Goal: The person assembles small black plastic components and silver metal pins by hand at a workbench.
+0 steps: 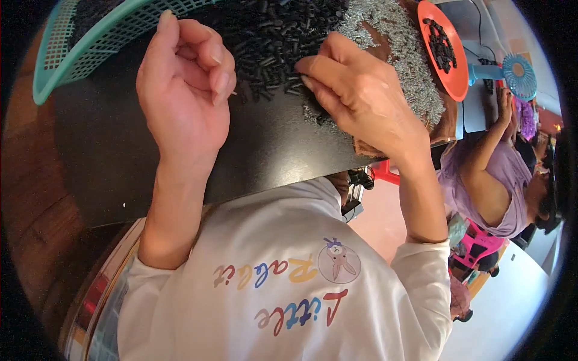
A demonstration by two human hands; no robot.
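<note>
Pinched together, whether on anything I can't tell, the right hand apparently picks from black pieces at upper centre, the left hand loosely curled, and separating one wants a delicate touch.

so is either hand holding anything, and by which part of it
It cannot be told: the right hand is pinched by the black pieces, any hold hidden. The left hand is loosely curled; nothing shows in it.
</note>
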